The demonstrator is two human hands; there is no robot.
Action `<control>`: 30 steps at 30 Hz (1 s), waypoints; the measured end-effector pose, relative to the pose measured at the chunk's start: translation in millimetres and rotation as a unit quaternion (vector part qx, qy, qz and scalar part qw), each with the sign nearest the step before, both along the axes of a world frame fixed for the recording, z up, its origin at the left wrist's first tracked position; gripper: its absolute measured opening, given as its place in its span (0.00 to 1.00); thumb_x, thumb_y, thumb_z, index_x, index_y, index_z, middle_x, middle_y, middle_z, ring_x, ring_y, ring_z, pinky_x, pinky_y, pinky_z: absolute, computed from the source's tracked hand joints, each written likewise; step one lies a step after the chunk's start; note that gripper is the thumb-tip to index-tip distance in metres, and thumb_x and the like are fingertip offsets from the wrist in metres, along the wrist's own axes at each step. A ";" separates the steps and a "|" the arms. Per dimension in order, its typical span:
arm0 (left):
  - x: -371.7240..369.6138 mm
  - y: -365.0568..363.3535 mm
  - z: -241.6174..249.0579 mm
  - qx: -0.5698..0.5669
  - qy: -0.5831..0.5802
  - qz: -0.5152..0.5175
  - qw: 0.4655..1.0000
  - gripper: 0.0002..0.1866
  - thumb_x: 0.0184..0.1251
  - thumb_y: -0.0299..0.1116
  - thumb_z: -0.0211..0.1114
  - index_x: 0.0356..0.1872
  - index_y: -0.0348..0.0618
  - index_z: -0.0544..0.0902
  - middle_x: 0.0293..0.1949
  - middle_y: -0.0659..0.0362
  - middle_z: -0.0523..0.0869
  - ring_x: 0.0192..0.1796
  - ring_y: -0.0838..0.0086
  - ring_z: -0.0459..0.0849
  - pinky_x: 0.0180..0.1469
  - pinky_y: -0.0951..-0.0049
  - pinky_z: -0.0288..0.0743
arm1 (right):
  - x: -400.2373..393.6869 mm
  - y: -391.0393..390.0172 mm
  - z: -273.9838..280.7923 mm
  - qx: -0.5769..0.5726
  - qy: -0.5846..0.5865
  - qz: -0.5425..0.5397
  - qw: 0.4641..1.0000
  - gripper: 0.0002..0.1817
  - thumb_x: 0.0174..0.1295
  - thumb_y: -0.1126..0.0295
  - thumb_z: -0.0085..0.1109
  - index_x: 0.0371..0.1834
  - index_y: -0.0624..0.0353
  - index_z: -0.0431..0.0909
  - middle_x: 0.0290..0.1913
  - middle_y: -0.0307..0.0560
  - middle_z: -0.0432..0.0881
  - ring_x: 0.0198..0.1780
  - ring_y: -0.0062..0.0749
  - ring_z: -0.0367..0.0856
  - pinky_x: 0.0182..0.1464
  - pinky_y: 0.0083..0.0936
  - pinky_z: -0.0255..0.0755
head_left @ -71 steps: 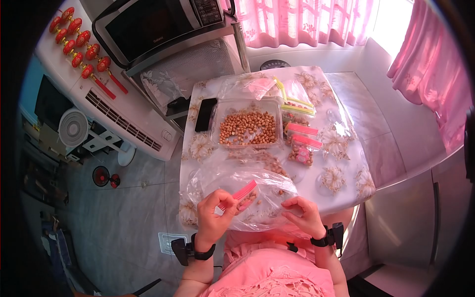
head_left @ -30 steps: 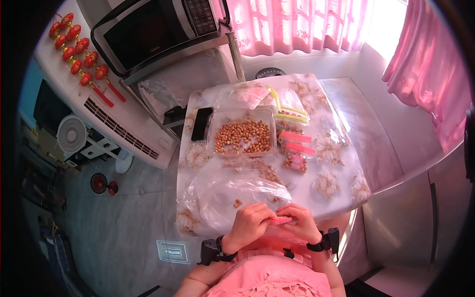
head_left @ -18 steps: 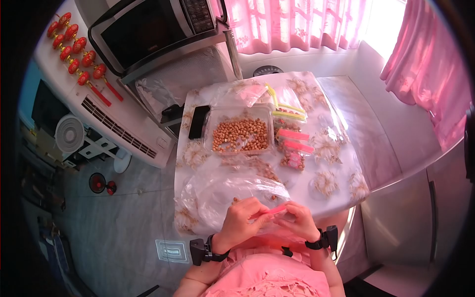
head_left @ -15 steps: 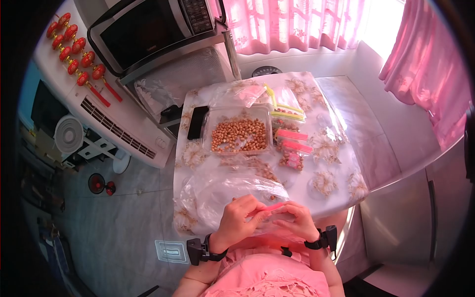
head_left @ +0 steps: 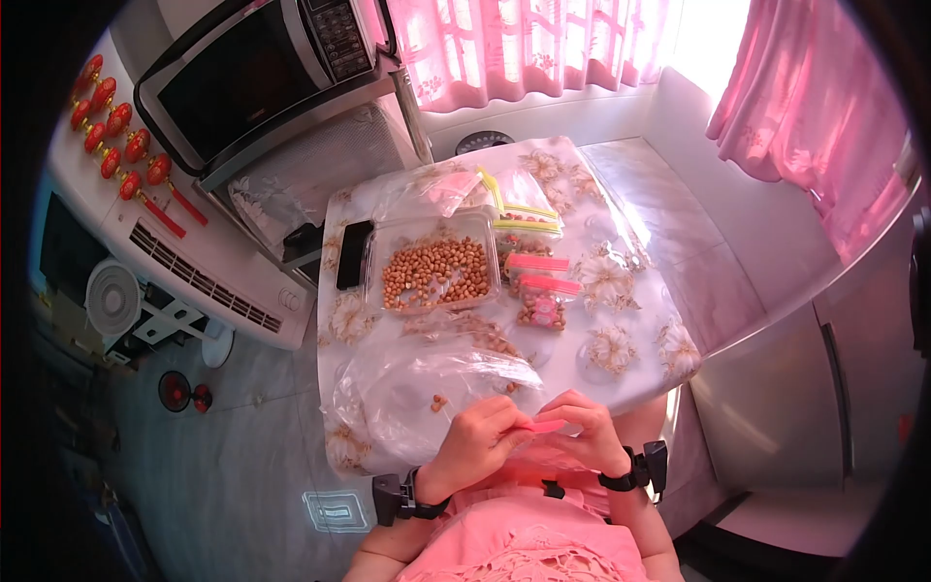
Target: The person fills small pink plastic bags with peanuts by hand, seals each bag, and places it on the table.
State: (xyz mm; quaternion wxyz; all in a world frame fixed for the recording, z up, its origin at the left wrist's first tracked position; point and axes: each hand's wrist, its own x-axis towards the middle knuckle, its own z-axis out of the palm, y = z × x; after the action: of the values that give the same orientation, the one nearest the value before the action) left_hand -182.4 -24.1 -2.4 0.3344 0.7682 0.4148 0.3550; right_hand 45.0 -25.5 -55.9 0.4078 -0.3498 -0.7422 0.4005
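Both hands are at the near edge of the table, pinching the pink zip strip of a small clear bag (head_left: 549,425). My left hand (head_left: 482,444) is closed on the strip's left end, and my right hand (head_left: 590,436) grips its right end with the fingers bent. The bag's lower part is hard to make out against the pink clothing. Just beyond the hands lies a large crumpled clear plastic bag (head_left: 388,373) with a few round brown nuts in or under it. Farther back stands a clear plastic box (head_left: 373,291) holding many of these nuts.
Filled pink-topped zip bags (head_left: 543,303) lie right of the box, with yellow-topped zip bags (head_left: 529,223) behind them. A black phone (head_left: 355,255) lies left of the box. A microwave (head_left: 247,82) stands on a rack beyond the flower-patterned table (head_left: 611,359).
The view has shifted, so the table appears farther left. My hands have moved a little toward the right and nearer my body, with the pink strip still between them.
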 end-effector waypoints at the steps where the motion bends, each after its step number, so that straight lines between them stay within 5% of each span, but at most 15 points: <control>1: 1.7 -0.3 -2.6 -0.013 -0.004 -0.010 1.000 0.08 0.63 0.28 0.75 0.40 0.40 0.87 0.36 0.54 0.83 0.38 0.62 0.84 0.40 0.67 0.76 | -0.1 -0.4 2.0 0.000 0.000 -0.001 1.000 0.24 0.53 0.83 0.76 0.56 0.60 0.86 0.47 0.41 0.86 0.51 0.27 0.83 0.55 0.27 0.77; 3: 5.2 1.0 -1.6 0.029 -0.022 0.050 0.998 0.10 0.62 0.27 0.75 0.42 0.40 0.86 0.40 0.54 0.83 0.41 0.63 0.84 0.42 0.68 0.77 | -0.7 -0.7 9.6 -0.056 0.063 -0.085 0.993 0.10 0.56 0.83 0.74 0.40 0.62 0.89 0.41 0.42 0.87 0.46 0.27 0.84 0.48 0.26 0.78; 7: -7.3 -1.9 -4.0 0.016 -0.066 0.165 0.984 0.14 0.61 0.24 0.75 0.48 0.40 0.85 0.50 0.54 0.84 0.49 0.67 0.84 0.49 0.70 0.79 | 18.9 27.0 -19.2 -0.051 0.151 -0.200 0.967 0.09 0.57 0.84 0.72 0.40 0.64 0.87 0.41 0.43 0.88 0.43 0.25 0.85 0.46 0.23 0.77; 10: -22.8 -8.4 -9.3 -0.009 -0.056 0.155 0.986 0.14 0.61 0.21 0.73 0.47 0.39 0.85 0.49 0.54 0.85 0.47 0.68 0.85 0.50 0.70 0.80 | 20.0 59.7 -22.6 -0.120 0.220 -0.257 0.933 0.06 0.59 0.82 0.72 0.38 0.65 0.85 0.38 0.41 0.87 0.39 0.24 0.84 0.44 0.22 0.77; 15: -41.0 -21.9 -17.8 -0.035 -0.029 0.146 0.988 0.13 0.62 0.22 0.73 0.48 0.39 0.85 0.47 0.53 0.87 0.45 0.64 0.87 0.48 0.68 0.82 | 3.8 98.8 -25.1 -0.091 0.066 -0.289 0.951 0.17 0.52 0.73 0.80 0.42 0.64 0.82 0.36 0.38 0.86 0.36 0.21 0.83 0.39 0.22 0.78; 16: -43.3 -24.6 -18.5 -0.043 -0.023 0.147 0.988 0.13 0.61 0.22 0.74 0.47 0.39 0.85 0.45 0.54 0.87 0.45 0.63 0.88 0.48 0.68 0.82 | -1.0 100.7 -18.2 -0.094 0.045 -0.283 0.953 0.27 0.47 0.71 0.83 0.50 0.61 0.79 0.40 0.43 0.87 0.38 0.29 0.85 0.41 0.27 0.80; 19: -47.6 -32.4 -24.6 -0.058 -0.017 0.151 0.987 0.13 0.62 0.22 0.73 0.47 0.39 0.86 0.45 0.53 0.87 0.46 0.63 0.88 0.49 0.67 0.82 | -8.4 108.0 -29.8 -0.012 -0.029 -0.301 0.953 0.34 0.45 0.70 0.83 0.56 0.60 0.76 0.45 0.49 0.86 0.46 0.41 0.85 0.48 0.35 0.79; 23: -49.2 -35.1 -35.3 -0.084 -0.022 0.139 0.987 0.13 0.62 0.23 0.73 0.48 0.40 0.86 0.45 0.53 0.87 0.46 0.62 0.88 0.49 0.66 0.82 | -16.2 117.8 -44.5 0.026 -0.103 -0.327 0.939 0.36 0.47 0.74 0.82 0.60 0.62 0.72 0.50 0.47 0.84 0.45 0.31 0.86 0.45 0.30 0.81; 25: -47.5 -34.5 -38.1 -0.079 -0.006 0.127 0.989 0.13 0.61 0.22 0.74 0.47 0.39 0.87 0.46 0.53 0.88 0.46 0.65 0.90 0.49 0.68 0.82 | -23.9 119.0 -33.9 0.084 -0.218 -0.368 0.900 0.40 0.43 0.69 0.83 0.61 0.63 0.71 0.49 0.54 0.84 0.54 0.46 0.81 0.55 0.41 0.76; 30: -38.9 -31.9 -37.4 -0.052 0.003 0.092 0.994 0.12 0.63 0.24 0.74 0.48 0.40 0.87 0.46 0.54 0.88 0.46 0.63 0.89 0.48 0.68 0.83 | -32.9 138.0 -42.3 0.063 -0.156 -0.357 0.919 0.41 0.41 0.64 0.84 0.60 0.62 0.72 0.47 0.55 0.83 0.56 0.53 0.75 0.60 0.44 0.69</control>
State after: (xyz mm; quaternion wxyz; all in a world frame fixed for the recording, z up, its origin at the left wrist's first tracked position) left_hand -221.2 -56.0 -39.8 0.3389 0.7094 0.5021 0.3601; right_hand 12.2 112.5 -98.2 0.4238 -0.6234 -0.6460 0.1204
